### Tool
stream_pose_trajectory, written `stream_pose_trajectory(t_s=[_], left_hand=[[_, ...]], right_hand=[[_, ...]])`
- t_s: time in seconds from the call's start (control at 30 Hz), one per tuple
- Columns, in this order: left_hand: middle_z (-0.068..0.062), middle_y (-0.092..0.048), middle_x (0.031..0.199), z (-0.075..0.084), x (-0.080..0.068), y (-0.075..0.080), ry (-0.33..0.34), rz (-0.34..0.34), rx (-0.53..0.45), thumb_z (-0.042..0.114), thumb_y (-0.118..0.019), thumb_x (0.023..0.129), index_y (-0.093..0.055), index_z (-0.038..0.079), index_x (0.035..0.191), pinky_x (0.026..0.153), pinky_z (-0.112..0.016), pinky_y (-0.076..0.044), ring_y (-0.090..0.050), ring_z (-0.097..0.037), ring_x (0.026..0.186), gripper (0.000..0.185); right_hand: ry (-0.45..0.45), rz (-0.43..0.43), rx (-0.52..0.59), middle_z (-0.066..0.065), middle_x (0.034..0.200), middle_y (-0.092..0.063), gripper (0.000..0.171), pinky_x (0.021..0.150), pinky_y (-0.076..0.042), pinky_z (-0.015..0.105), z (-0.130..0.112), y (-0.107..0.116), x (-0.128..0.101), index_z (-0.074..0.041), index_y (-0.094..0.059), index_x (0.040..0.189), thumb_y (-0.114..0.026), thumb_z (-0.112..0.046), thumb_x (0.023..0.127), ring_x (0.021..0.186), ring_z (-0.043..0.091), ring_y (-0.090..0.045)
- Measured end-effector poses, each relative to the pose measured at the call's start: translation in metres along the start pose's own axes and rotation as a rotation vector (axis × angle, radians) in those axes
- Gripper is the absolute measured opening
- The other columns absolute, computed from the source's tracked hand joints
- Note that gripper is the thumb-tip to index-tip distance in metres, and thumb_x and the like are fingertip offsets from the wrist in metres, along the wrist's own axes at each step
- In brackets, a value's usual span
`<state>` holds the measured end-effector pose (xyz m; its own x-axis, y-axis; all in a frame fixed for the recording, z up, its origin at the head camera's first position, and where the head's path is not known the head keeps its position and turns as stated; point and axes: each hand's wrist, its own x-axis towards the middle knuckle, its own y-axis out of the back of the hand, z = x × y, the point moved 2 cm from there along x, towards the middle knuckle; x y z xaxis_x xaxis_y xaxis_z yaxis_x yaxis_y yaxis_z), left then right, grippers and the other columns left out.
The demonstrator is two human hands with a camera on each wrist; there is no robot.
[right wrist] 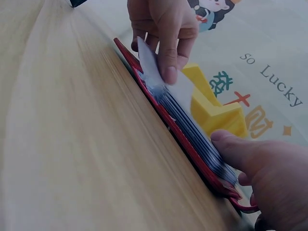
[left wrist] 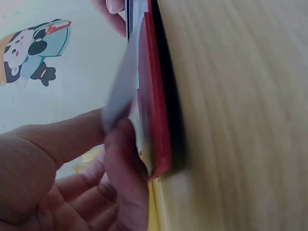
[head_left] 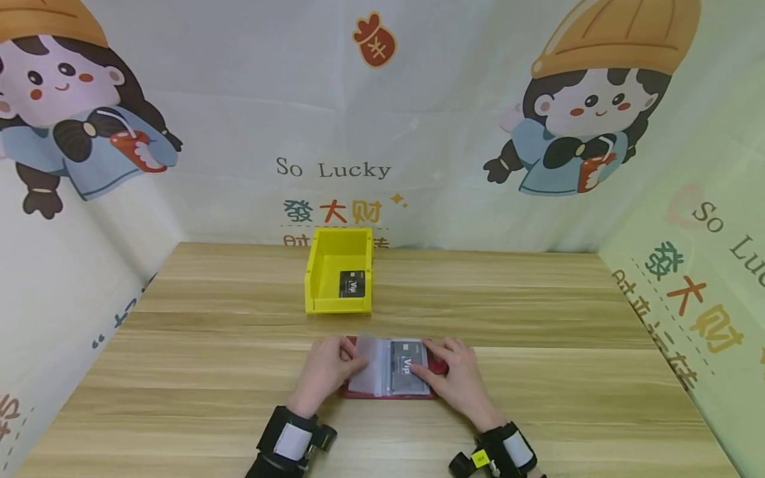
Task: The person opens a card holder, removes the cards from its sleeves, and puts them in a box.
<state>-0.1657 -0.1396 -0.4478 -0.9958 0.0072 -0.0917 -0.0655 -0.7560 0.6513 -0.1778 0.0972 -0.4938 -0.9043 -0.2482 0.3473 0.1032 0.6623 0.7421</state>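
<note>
A red card holder (head_left: pixel 387 397) lies opened out on the table, with a stack of clear sleeves inside. Under the sleeve on its right half shows a dark grey "Vip" card (head_left: pixel 402 380). My left hand (head_left: pixel 327 366) pinches a clear sleeve page (left wrist: pixel 118 91) between thumb and finger, lifted from the left cover in both wrist views. At the right side, my right hand (head_left: pixel 459 377) holds the holder, thumb (right wrist: pixel 224 139) over the sleeve stack and the other fingers by the cover's edge. Those fingers are partly hidden.
Beyond the holder stands a yellow bin (head_left: pixel 338 307) with a black "Vip" card (head_left: pixel 352 284) lying in it. The wood-grain table (head_left: pixel 538 372) reaches back to a printed cloth backdrop (head_left: pixel 442 199), which also hangs at both sides.
</note>
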Motion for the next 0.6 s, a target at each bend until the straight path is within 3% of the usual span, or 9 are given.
stream_pose_trajectory(t_s=[0.13, 0.33, 0.47, 0.6], left_hand=[[-0.005, -0.057, 0.069, -0.0001, -0.0001, 0.0001, 0.013, 0.013, 0.05, 0.012, -0.081, 0.083, -0.067, -0.001, 0.101, 0.054, -0.024, -0.04, -0.051, -0.014, 0.059, 0.026], [-0.005, -0.056, 0.07, 0.0004, -0.0009, -0.0001, 0.021, 0.026, 0.044, 0.009, -0.081, 0.081, -0.056, -0.003, 0.122, 0.054, -0.025, -0.038, -0.05, -0.014, 0.059, 0.049], [-0.005, -0.055, 0.072, 0.0024, -0.0027, -0.0004, 0.008, 0.038, 0.06, 0.008, -0.081, 0.082, -0.056, 0.0, 0.12, 0.054, -0.024, -0.037, -0.049, -0.014, 0.061, 0.046], [-0.004, -0.053, 0.074, 0.0077, -0.0037, -0.0046, -0.039, 0.057, 0.128, 0.007, -0.08, 0.083, -0.063, 0.002, 0.105, 0.057, -0.024, -0.036, -0.048, -0.015, 0.066, 0.029]], right_hand=[[-0.023, -0.031, -0.017, -0.001, 0.089, -0.06, 0.054, 0.077, -0.028, 0.028, 0.0003, 0.0011, 0.0, -0.007, -0.072, 0.123, -0.083, -0.037, 0.08, 0.084, 0.01, -0.043], [-0.046, -0.049, -0.017, -0.001, 0.09, -0.06, 0.054, 0.078, -0.027, 0.029, -0.0015, 0.0022, 0.0005, -0.007, -0.071, 0.124, -0.082, -0.038, 0.081, 0.085, 0.011, -0.043], [-0.048, -0.049, -0.011, 0.0, 0.091, -0.061, 0.054, 0.078, -0.027, 0.029, -0.0022, 0.0024, 0.0006, -0.007, -0.071, 0.124, -0.082, -0.037, 0.081, 0.085, 0.011, -0.043], [-0.047, -0.042, -0.012, 0.0, 0.09, -0.06, 0.054, 0.078, -0.026, 0.029, -0.0018, 0.0027, 0.0005, -0.007, -0.072, 0.123, -0.082, -0.037, 0.081, 0.084, 0.011, -0.042]])
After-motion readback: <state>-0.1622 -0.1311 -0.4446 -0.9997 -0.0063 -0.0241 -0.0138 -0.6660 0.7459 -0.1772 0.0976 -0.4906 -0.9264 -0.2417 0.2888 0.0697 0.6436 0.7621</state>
